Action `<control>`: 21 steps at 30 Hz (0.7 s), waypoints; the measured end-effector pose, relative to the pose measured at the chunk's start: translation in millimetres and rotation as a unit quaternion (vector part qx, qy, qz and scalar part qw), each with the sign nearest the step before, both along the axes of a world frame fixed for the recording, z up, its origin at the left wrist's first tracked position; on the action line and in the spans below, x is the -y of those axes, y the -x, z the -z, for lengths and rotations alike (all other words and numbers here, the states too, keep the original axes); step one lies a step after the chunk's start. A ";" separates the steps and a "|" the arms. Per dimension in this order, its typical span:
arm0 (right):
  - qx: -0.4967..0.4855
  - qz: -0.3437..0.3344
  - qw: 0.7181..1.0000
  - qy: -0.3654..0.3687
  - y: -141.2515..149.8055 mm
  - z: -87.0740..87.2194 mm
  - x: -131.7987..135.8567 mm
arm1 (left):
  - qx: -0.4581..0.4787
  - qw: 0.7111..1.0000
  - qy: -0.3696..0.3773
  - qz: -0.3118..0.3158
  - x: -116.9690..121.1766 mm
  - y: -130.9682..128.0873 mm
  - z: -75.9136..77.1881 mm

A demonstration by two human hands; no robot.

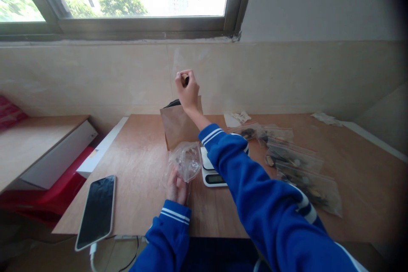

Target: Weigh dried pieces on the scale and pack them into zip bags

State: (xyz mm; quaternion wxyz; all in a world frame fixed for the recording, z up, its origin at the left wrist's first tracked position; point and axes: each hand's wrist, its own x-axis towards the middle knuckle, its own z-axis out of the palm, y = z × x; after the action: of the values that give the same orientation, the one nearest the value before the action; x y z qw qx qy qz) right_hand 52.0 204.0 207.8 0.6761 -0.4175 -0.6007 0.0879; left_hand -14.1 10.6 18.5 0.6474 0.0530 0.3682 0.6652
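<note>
Two hands of mine are at work over the desk (140, 204), and I take the scale (215, 178) as the centre of a clock face, twelve being straight toward the wall. My left hand (177, 187) is at eight o'clock, palm up, its fingers closed around the lower part of a clear plastic bag (188, 162). That bag stands puffed out at nine o'clock, just beside the scale, and I can see no contents through its shiny film. My right hand (188, 89) is raised in the air toward eleven, above the desk, with the fingers curled shut and the thumb drawn in to meet them; something brownish and dark shows in the curl, but I cannot tell whether it is a thing I am holding or just shadowed fingers.

Beneath and behind that hand, also at eleven, a brown paper bag (178, 127) stands upright, with something dark showing at its open top. My right sleeve (251, 182) crosses over the scale and hides part of it; the display faces me, though I cannot read it.

From one o'clock round to between three and four lies a row of zip bags (307, 187), flat and partly overlapping, with dark and tan pieces inside. A white paper with a crumpled tissue (240, 117) lies at one, and another crumpled scrap (327, 118) at two. At eight, well apart from my left hand, the phone (96, 212) lies at the desk edge, a white cable (92, 255) plugged into its near end.
</note>
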 end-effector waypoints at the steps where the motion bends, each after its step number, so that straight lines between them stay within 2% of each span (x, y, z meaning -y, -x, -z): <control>1: 0.021 0.000 1.000 0.012 2.5 5.4 -0.4 | -0.001 1.000 -0.002 0.001 0.1 -0.1 -0.3; 4: 0.086 -0.007 0.995 0.039 5.6 16.6 4.5 | 0.002 1.000 0.002 0.002 0.6 -0.8 -2.8; 7: 0.125 -0.013 0.990 0.058 7.0 16.3 8.8 | 0.003 1.000 0.010 0.001 1.0 -1.3 -4.6; 10: 0.116 -0.013 0.991 0.067 9.1 7.9 5.3 | -0.003 1.000 0.009 0.001 1.1 -1.4 -4.6; 15: 0.052 0.015 0.997 0.051 14.6 -4.7 -15.0 | -0.004 1.000 -0.001 0.007 1.6 -1.8 -6.3; 18: 0.060 0.017 0.996 0.060 17.7 -2.2 -22.5 | 0.005 1.000 0.002 -0.003 2.1 -1.9 -7.6; 21: 0.119 -0.033 0.991 0.053 17.5 5.4 -20.3 | 0.010 1.000 0.007 -0.004 2.0 -1.7 -7.2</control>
State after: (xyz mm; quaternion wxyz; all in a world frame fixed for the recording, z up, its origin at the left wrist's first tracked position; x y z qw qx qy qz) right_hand 34.6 224.3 202.4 0.5736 -0.4407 -0.6844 0.0918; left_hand -12.4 8.6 25.7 0.6489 0.0405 0.3668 0.6654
